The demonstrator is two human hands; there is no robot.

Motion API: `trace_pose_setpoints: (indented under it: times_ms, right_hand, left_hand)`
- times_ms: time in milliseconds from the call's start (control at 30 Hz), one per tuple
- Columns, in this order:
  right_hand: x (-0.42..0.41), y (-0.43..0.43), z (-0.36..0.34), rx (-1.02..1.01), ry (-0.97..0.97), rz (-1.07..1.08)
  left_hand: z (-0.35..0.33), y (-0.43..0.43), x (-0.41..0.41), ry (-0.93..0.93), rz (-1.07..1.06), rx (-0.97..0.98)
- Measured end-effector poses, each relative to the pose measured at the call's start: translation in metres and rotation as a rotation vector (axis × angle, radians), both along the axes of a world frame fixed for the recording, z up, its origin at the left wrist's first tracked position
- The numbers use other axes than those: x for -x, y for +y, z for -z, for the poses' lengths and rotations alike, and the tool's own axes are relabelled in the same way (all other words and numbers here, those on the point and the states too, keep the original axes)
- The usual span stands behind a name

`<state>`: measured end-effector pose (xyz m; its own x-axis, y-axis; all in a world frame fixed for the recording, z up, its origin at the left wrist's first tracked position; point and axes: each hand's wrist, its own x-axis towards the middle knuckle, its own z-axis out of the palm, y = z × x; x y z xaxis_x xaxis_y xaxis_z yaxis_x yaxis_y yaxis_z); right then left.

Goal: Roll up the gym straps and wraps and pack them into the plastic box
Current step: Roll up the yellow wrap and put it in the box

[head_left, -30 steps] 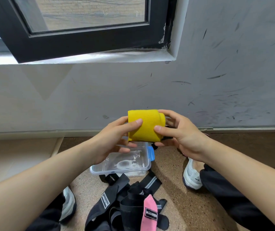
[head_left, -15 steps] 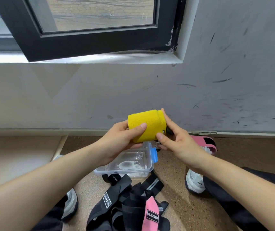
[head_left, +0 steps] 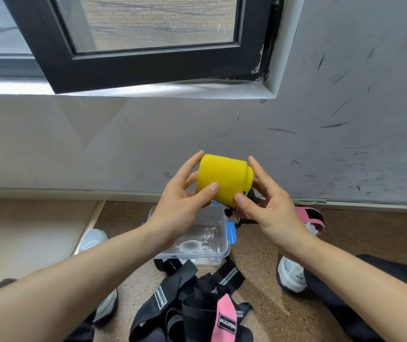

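Holding yellow roll [head_left: 222, 180], box [head_left: 218, 253] below, straps [head_left: 192, 302] nearby

Yellow wrap [head_left: 222, 181] was rolled into a tight, fat cylinder, lying sideways and tilted, held up between left hand [head_left: 180, 206] and right hand [head_left: 271, 206], above the box. A black tail end showed at its right end. Clear plastic box [head_left: 197, 257] sat open on the floor, blue latch on its right side. Black straps [head_left: 192, 299] lay unrolled in a tangled pile just in front of the box, pink strap [head_left: 224, 319] on top. Another pink wrap [head_left: 309, 215] lay right of the box.
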<state>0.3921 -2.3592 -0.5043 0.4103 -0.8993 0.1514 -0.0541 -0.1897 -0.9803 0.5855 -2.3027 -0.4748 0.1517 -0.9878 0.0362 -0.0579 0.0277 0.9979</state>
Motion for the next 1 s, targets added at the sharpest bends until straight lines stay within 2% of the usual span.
trace_pose_setpoints:
  times_ms: [300, 467, 667, 867, 933, 1000]
  right_hand:
    - [-0.015, 0.011, 0.000, -0.046, -0.004, 0.047]
    - [-0.017, 0.015, -0.002, -0.057, 0.003, 0.005]
    - [-0.008, 0.009, -0.004, -0.044, 0.000, 0.002]
    - [-0.003, 0.003, -0.010, 0.001, 0.096, 0.048]
    - [-0.004, 0.002, -0.010, -0.064, 0.076, -0.003]
    - [-0.008, 0.001, -0.009, -0.228, -0.021, -0.047]
  left_hand:
    - [-0.001, -0.004, 0.008, -0.109, 0.004, 0.096]
    - [0.003, -0.005, 0.009, -0.114, -0.018, 0.075]
    - [-0.002, -0.003, 0.003, 0.031, 0.041, 0.015]
    - [0.004, -0.009, -0.010, 0.198, 0.039, -0.124]
    - [0.006, -0.009, -0.013, 0.242, 0.019, -0.142]
    - [0.009, -0.008, -0.016, 0.247, -0.022, -0.153]
